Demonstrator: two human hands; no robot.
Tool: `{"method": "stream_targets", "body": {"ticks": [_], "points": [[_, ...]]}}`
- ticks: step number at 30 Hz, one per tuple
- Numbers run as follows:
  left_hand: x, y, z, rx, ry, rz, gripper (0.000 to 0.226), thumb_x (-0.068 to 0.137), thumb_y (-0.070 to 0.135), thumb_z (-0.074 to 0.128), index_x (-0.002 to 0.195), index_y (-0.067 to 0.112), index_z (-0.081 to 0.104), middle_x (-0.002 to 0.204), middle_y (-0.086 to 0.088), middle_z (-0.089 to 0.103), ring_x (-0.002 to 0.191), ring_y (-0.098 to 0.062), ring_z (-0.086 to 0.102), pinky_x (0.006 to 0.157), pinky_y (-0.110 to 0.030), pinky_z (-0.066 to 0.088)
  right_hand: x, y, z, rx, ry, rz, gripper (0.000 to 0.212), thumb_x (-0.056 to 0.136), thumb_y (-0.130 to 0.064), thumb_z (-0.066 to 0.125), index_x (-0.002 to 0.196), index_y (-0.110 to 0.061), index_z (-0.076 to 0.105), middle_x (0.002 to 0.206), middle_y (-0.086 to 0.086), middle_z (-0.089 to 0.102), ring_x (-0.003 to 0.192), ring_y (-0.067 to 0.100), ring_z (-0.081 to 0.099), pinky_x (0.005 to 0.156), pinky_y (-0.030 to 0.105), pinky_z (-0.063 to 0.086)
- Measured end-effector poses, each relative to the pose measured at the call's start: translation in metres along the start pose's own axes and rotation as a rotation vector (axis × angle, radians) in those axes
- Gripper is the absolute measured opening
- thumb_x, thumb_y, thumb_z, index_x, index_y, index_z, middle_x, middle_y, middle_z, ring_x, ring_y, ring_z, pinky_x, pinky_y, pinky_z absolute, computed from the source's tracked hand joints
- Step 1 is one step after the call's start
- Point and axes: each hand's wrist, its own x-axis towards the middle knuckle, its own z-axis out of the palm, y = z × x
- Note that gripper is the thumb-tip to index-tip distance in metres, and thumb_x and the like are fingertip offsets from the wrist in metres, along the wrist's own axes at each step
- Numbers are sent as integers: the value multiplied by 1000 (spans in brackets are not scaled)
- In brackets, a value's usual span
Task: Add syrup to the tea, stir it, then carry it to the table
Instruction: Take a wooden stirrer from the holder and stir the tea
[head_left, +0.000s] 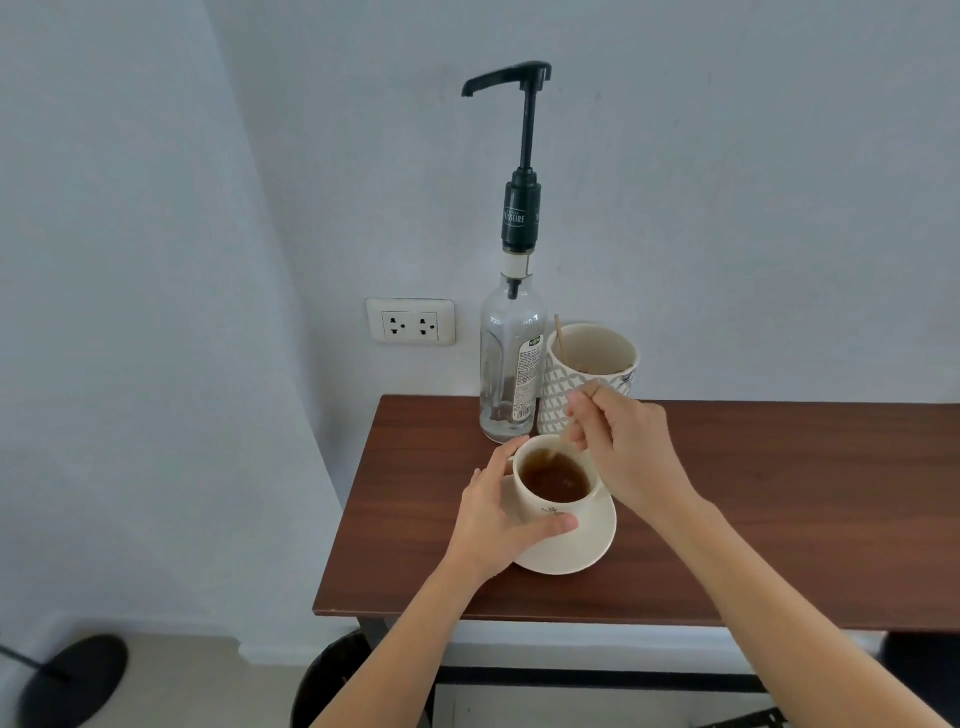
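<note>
A cream cup of brown tea (555, 480) stands on a cream saucer (576, 545) near the left end of the dark wooden table (753, 509). My left hand (493, 514) wraps around the cup's left side, thumb across its front. My right hand (623, 447) pinches a thin wooden stir stick (563, 444) whose lower end dips into the tea. Behind the cup stands a clear glass syrup bottle (511, 358) with a tall black pump, its spout pointing left.
A patterned white cup (589, 364) holding more wooden sticks sits to the right of the bottle, against the wall. A double wall socket (410, 322) is to the left. The table's left and front edges are near. A dark bin (332, 675) stands below.
</note>
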Motion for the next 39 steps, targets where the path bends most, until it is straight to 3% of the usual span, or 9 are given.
{"method": "stream_targets", "body": {"ticks": [2,6,10,13,20,28,33,36,39], "points": [[0,1,0,-5,8,9,90,55,62,89,132,52,45,127,29,63,127,-5,56,114,-49,40,2,5,-3,-86,22,27,40,102,-35,40,75,-8,55,55,5,60,51,28,57,56,43,51],[0,0,-1,-5,2,1,90,54,61,89,132,53,45,126,30,64,127,-7,57,113,-49,42,-2,-1,0,56,-13,33,34,103,-25,46,75,-10,59,55,0,66,53,17,63,62,24,52],[0,0,-1,-5,3,5,89,56,59,89,132,53,45,126,32,62,126,-2,56,115,-49,40,2,6,-3,-24,32,65,43,102,-36,41,75,-7,56,55,7,65,53,27,63,61,43,53],[0,0,-1,-3,1,6,90,56,61,89,133,51,45,126,31,63,126,-3,57,114,-50,40,0,0,-4,34,14,77,37,103,-28,45,75,-7,60,55,2,67,53,17,64,64,38,54],[0,1,-1,18,-4,2,89,56,62,88,131,56,43,126,36,60,126,-2,56,114,-48,42,2,0,-3,-16,30,46,40,103,-31,43,76,-7,59,56,3,67,53,17,64,63,41,54],[0,0,0,27,-4,1,85,56,61,88,128,62,41,126,38,58,126,-1,56,114,-48,41,2,4,-1,-81,43,12,47,101,-39,37,73,-6,56,54,8,62,51,28,60,58,44,52],[0,-1,0,14,3,-6,92,54,64,88,133,56,42,127,28,63,127,-9,56,110,-48,45,3,1,4,16,32,33,35,103,-24,46,75,-10,60,57,2,69,54,17,65,65,28,53],[0,0,0,13,10,-8,93,53,63,89,134,54,43,129,27,63,128,-10,55,111,-48,44,5,8,1,-135,58,0,40,103,-30,43,70,-9,51,53,4,59,48,26,54,54,43,48],[0,0,0,11,9,-9,93,54,63,89,134,54,43,128,28,62,128,-9,55,111,-48,44,3,8,1,-67,21,1,38,103,-27,44,70,-9,53,53,4,62,50,24,58,60,42,51]]}}
